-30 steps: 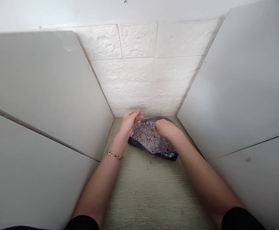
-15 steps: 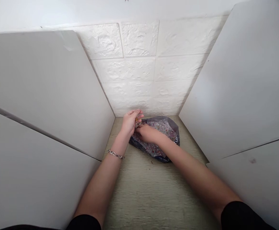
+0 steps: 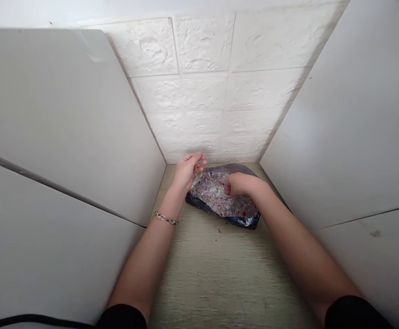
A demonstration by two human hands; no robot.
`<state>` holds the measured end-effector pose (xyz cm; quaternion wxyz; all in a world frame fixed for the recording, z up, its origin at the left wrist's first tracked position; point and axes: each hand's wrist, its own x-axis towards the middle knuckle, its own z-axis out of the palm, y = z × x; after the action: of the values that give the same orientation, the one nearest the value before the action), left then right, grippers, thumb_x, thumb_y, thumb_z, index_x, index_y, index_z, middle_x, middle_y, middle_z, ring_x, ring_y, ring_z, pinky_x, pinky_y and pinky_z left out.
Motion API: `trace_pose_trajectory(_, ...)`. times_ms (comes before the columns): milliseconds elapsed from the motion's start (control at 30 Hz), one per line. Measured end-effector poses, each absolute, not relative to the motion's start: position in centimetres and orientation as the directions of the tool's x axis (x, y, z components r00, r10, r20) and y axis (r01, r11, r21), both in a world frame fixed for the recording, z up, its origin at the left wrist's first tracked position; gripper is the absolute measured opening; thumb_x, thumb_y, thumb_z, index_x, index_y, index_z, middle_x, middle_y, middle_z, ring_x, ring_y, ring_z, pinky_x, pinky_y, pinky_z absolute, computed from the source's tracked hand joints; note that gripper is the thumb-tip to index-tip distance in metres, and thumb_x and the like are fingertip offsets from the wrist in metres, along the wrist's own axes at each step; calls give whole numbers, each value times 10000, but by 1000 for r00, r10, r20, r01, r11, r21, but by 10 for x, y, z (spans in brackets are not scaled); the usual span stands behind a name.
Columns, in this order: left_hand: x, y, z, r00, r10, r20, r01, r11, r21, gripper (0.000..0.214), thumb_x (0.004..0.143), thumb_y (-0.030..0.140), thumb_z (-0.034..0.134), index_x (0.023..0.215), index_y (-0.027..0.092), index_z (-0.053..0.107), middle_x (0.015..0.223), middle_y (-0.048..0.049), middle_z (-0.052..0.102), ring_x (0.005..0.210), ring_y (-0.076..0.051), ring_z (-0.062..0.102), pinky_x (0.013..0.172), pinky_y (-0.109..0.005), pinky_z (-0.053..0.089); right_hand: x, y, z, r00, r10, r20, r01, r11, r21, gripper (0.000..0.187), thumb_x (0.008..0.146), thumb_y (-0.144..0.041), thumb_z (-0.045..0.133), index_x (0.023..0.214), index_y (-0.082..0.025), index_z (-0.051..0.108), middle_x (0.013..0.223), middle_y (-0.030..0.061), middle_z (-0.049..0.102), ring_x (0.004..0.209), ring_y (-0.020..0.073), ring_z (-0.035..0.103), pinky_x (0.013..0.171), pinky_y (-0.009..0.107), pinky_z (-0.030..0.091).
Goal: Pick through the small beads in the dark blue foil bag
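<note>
A dark blue plastic bag (image 3: 243, 221) lies open on the table, holding several tiny clear and red beads (image 3: 213, 194). My left hand (image 3: 187, 170) hovers at the bag's far left corner, fingers curled round a small orange thing. My right hand (image 3: 237, 183) rests on the beads in the middle of the bag, fingertips pinched down into them. A chain bracelet (image 3: 165, 219) circles my left wrist.
White panels stand close on the left (image 3: 69, 132) and right (image 3: 343, 119), forming a narrow booth. A white brick-pattern wall (image 3: 202, 96) closes the back. The light wood-grain table (image 3: 213, 274) stretches toward me.
My right hand drew back from beside the left hand to the middle of the bag. The bag has flattened and spread to the right. The left hand stayed put.
</note>
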<state>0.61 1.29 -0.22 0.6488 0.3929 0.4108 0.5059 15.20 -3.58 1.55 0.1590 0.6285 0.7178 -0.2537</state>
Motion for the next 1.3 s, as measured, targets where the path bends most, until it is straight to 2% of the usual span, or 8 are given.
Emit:
trace_pose_trajectory(200, 5, 14, -2, 151, 979, -140, -331, 183, 925, 73, 698, 187, 611, 727, 124, 587, 760, -29, 625, 609, -58, 587, 455, -137, 395, 151, -37, 20, -51, 849, -526, 997, 16, -70, 238, 652, -107, 582, 866, -129, 685, 873, 122, 657, 821, 230, 611, 692, 295, 454)
trace_pose_trajectory(300, 6, 14, -3, 155, 978, -142, -332, 187, 925, 76, 697, 188, 615, 728, 124, 588, 756, -30, 627, 597, -56, 583, 452, -135, 396, 146, -37, 15, -71, 929, -362, 995, 43, -86, 233, 721, -92, 486, 858, -113, 673, 896, 143, 642, 823, 231, 607, 687, 300, 442)
trace_pose_trajectory(433, 7, 12, -2, 155, 978, -141, -322, 185, 928, 64, 698, 181, 611, 712, 124, 585, 748, -26, 624, 593, -52, 583, 448, -128, 396, 138, -37, 6, -280, 948, -150, 956, 262, -130, 263, 770, -86, 423, 860, -144, 664, 994, 137, 588, 868, 226, 576, 722, 313, 424)
trace_pose_trajectory(533, 8, 11, -2, 157, 977, -146, -313, 189, 931, 66, 695, 183, 614, 706, 124, 587, 746, -23, 623, 600, -53, 587, 444, -125, 394, 133, -36, -3, -354, 928, -113, 932, 340, -128, 261, 779, -104, 430, 823, -184, 675, 1014, 108, 562, 939, 246, 535, 837, 416, 384)
trace_pose_trajectory(633, 9, 10, -1, 157, 976, -149, -313, 192, 930, 68, 697, 186, 613, 710, 124, 588, 734, -19, 620, 592, -52, 586, 448, -130, 399, 128, -34, -13, -367, 928, -70, 923, 354, -149, 237, 789, -148, 460, 811, -222, 684, 1014, 82, 555, 1015, 263, 485, 937, 559, 258)
trace_pose_trajectory(733, 10, 10, -2, 154, 976, -155, -314, 197, 929, 68, 707, 190, 606, 715, 125, 587, 727, -22, 625, 582, -48, 581, 459, -130, 402, 120, -34, -19, -393, 919, -6, 903, 385, -191, 240, 811, -176, 445, 840, -225, 679, 1083, 89, 533, 1089, 272, 432, 963, 627, 169)
trace_pose_trajectory(1133, 10, 8, -1, 163, 976, -146, -312, 192, 931, 60, 709, 184, 601, 707, 126, 589, 732, -30, 621, 599, -54, 582, 473, -134, 404, 108, -38, -24, -413, 910, 40, 901, 415, -129, 289, 808, -109, 375, 821, -139, 662, 1093, 139, 536, 1088, 276, 425, 986, 622, 178)
trace_pose_trajectory(1300, 10, 8, -1, 173, 976, -136, -316, 186, 930, 92, 686, 203, 631, 709, 122, 592, 746, -36, 625, 593, -55, 581, 464, -141, 400, 106, -39, -24, -430, 902, 26, 891, 429, -149, 198, 766, -157, 455, 817, -122, 643, 1132, 154, 509, 1090, 286, 422, 989, 623, 154)
